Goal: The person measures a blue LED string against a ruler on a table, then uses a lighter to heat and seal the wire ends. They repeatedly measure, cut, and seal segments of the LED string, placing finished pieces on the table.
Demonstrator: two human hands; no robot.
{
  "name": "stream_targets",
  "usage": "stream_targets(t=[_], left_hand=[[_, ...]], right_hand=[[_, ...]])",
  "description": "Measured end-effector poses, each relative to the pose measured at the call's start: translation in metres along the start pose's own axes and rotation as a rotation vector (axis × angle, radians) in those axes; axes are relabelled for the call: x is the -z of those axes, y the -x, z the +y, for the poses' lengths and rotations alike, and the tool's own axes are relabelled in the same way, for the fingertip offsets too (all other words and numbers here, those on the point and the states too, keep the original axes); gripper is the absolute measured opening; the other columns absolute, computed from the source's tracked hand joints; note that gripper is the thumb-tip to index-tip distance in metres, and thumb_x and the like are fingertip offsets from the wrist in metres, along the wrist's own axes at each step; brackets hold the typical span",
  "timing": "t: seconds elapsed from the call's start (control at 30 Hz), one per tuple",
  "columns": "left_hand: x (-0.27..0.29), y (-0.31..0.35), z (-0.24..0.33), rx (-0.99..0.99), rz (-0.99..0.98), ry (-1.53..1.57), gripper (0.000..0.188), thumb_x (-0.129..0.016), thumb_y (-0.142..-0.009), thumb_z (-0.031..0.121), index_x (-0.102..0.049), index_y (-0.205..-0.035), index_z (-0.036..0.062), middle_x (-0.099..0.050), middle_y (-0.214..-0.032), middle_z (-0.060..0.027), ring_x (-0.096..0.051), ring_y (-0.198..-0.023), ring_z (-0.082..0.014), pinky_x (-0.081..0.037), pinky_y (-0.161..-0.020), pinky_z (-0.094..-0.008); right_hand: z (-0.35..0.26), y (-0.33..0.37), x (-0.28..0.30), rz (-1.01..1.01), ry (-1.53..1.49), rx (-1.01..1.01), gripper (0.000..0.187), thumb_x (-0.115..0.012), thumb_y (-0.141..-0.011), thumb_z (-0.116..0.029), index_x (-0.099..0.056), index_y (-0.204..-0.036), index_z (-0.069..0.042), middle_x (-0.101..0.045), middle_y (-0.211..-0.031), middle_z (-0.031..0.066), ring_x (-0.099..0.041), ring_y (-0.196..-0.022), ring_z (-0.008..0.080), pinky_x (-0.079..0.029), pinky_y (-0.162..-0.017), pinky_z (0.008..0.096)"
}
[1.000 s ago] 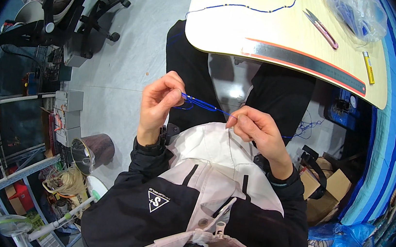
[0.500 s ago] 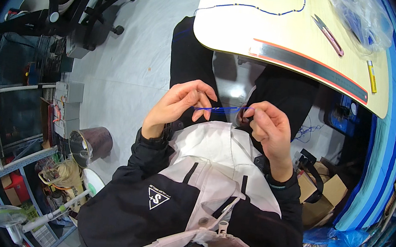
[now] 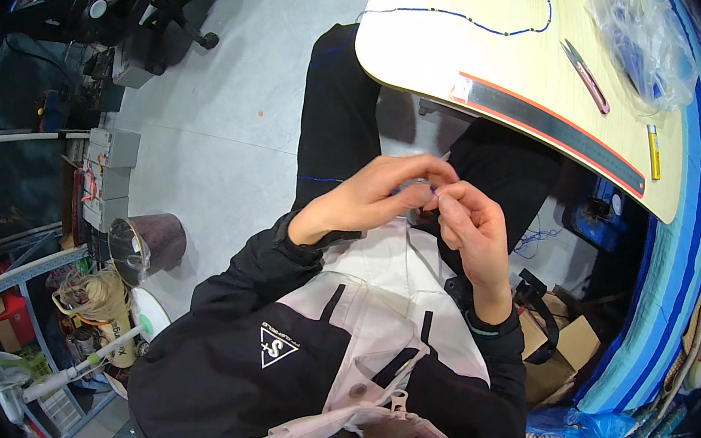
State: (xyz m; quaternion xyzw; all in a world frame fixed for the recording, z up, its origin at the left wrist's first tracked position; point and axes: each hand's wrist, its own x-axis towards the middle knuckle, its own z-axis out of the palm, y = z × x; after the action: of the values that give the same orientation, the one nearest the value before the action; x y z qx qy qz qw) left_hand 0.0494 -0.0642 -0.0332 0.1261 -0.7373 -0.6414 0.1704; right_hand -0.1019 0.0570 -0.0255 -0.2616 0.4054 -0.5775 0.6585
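My left hand point(image 3: 380, 189) and my right hand point(image 3: 476, 231) meet above my lap, fingertips against fingertips. Both are closed in a pinch on thin blue thread point(image 3: 318, 180), which shows as a tiny bit between the fingertips and as a strand running left from under my left hand across my dark trouser leg. The rest of it is hidden by my fingers. Beyond the hands, a blue cord with small dark and gold beads point(image 3: 486, 29) lies in a curve on the pale table point(image 3: 438, 60), one end reaching past its left edge.
On the table lie a dark ruler with orange-red edges point(image 3: 551, 129), pink-handled thread snips point(image 3: 589, 84), a small yellow tube point(image 3: 654, 153) and a clear plastic bag point(image 3: 646, 49) with blue contents. A bin point(image 3: 159, 245) stands left on the floor, a cardboard box point(image 3: 570, 343) at right.
My left hand has moved right and closed up against my right hand. The blue strands that were stretched between the hands are now mostly covered by my fingers.
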Motion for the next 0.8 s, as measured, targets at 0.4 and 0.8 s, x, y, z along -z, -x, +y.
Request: stream_targets(t=[0.4, 0.8], left_hand=[[0.058, 0.023, 0.027, -0.16, 0.582, -0.297, 0.005, -0.057, -0.078, -0.005, -0.059, -0.075, -0.0011, -0.049, -0.068, -0.0036, -0.046, -0.063, -0.0108, -0.033, -0.053, -0.0219], [0.153, 0.046, 0.046, -0.507, 0.995, -0.299, 0.009, -0.059, -0.088, 0.007, -0.064, -0.093, 0.0021, -0.062, -0.086, -0.0057, -0.041, -0.061, -0.0041, -0.032, -0.053, -0.017]], right_hand=[[-0.07, 0.039, 0.063, 0.03, 0.698, 0.105, 0.017, -0.053, -0.091, -0.015, -0.056, -0.081, -0.001, -0.049, -0.068, -0.0036, -0.037, -0.06, 0.0032, -0.03, -0.054, 0.0193], [-0.117, 0.098, 0.153, 0.119, 0.642, 0.057, 0.026, -0.051, -0.093, -0.026, -0.051, -0.077, -0.006, -0.044, -0.065, -0.0043, -0.033, -0.055, 0.0024, -0.025, -0.048, 0.0178]])
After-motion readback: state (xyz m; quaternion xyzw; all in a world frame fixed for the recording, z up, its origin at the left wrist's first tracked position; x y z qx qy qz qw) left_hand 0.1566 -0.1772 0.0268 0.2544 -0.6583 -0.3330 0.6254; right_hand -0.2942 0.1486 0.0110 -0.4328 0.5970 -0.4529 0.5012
